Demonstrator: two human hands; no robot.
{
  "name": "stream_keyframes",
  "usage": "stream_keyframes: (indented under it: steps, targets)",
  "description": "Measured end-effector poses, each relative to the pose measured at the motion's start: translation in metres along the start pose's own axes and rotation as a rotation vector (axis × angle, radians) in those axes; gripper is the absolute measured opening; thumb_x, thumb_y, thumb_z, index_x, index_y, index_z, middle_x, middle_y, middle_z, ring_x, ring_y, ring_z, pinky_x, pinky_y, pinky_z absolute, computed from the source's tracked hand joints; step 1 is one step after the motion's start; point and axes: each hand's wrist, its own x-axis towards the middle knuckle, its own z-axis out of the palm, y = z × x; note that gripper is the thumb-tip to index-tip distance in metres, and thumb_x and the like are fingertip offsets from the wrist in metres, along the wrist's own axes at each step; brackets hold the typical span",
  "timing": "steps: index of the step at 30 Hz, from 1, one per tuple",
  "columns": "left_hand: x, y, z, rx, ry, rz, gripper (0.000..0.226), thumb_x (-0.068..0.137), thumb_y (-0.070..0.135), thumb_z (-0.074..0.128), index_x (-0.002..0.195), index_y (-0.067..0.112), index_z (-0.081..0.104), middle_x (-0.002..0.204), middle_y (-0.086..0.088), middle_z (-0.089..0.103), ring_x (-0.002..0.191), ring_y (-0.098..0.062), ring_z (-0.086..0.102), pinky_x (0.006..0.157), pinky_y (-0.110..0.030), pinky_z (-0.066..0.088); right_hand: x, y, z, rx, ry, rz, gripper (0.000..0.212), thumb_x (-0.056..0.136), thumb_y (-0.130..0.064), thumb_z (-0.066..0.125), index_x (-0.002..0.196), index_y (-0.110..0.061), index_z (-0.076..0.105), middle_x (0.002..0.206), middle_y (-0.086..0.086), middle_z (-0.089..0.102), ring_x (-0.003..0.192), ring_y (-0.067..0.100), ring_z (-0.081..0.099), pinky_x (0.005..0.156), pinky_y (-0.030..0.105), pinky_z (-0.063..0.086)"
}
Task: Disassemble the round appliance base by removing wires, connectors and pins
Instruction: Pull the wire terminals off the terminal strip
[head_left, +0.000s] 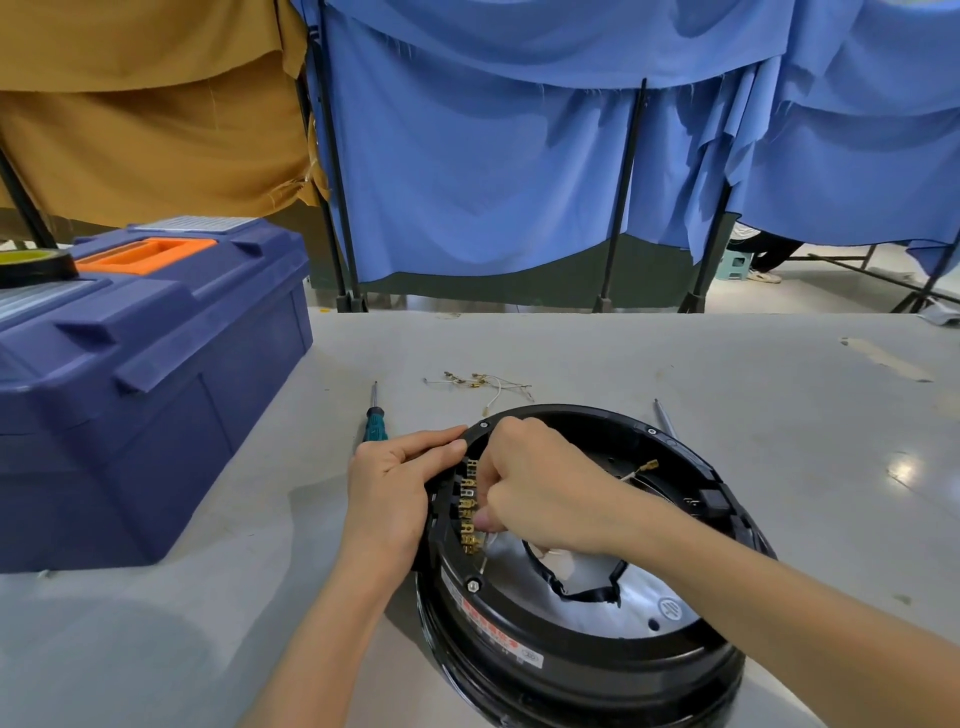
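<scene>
Appliance base: the round black appliance base (582, 644) sits on the grey table (779, 395), underside up, its silver plate and a loop of black wiring showing inside the rim.
Terminal row: a line of brass connectors (469, 506) runs down the inner left wall of the base.
Right hand: the right hand (540, 488) reaches into the base, fingers curled together and pinched at the terminal row (what exactly they grip is hidden by the knuckles); a thin white wire trails just below it.
Left hand: the left hand (395, 483) clamps the left rim of the base, fingers over the top edge.
Loose lead: one brass-tipped lead (644, 467) lies inside the base, right of the right hand.
Screwdrivers: a teal-handled screwdriver (374, 421) lies just left of the base; a second tool shaft (664, 418) lies behind the base's far right rim.
Removed wires: a small heap of white wires with brass ends (483, 383) lies just beyond the base.
Toolbox: a blue toolbox (156, 374) stands well left of the base.
</scene>
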Motion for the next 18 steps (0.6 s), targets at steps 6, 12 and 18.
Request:
stream_keyframes:
  steps: [6, 12, 18]
  targets:
    - [0.0012, 0.0000, -0.0005, 0.004, -0.002, 0.002, 0.018, 0.078, 0.000, 0.069, 0.089, 0.011, 0.077, 0.085, -0.003, 0.076, 0.087, -0.022, 0.072, 0.086, -0.038, 0.055, 0.0010, 0.0017, 0.0032, -0.025, 0.018, -0.010, 0.011, 0.075, -0.010, 0.067, 0.072, 0.001, 0.067, 0.057, 0.005, 0.053, 0.052, 0.021, 0.050, 0.056, 0.030, 0.044]
    - [0.0020, 0.0012, 0.0006, -0.004, 0.003, -0.009, 0.017, 0.077, -0.001, 0.069, 0.088, 0.009, 0.077, 0.084, -0.005, 0.076, 0.085, -0.023, 0.072, 0.088, -0.045, 0.055, 0.0025, 0.0017, -0.0007, 0.033, -0.031, 0.025, 0.013, 0.078, -0.008, 0.068, 0.069, 0.002, 0.068, 0.045, 0.000, 0.049, 0.034, 0.010, 0.043, 0.051, 0.028, 0.044]
    - [0.0001, 0.0020, 0.0003, -0.018, -0.005, -0.012, 0.017, 0.078, 0.000, 0.068, 0.088, 0.010, 0.077, 0.084, -0.005, 0.076, 0.084, -0.022, 0.072, 0.088, -0.045, 0.055, 0.0027, 0.0042, -0.0020, 0.070, -0.052, 0.048, 0.017, 0.078, -0.008, 0.070, 0.071, 0.007, 0.065, 0.027, -0.004, 0.039, 0.029, 0.009, 0.038, 0.051, 0.027, 0.040]
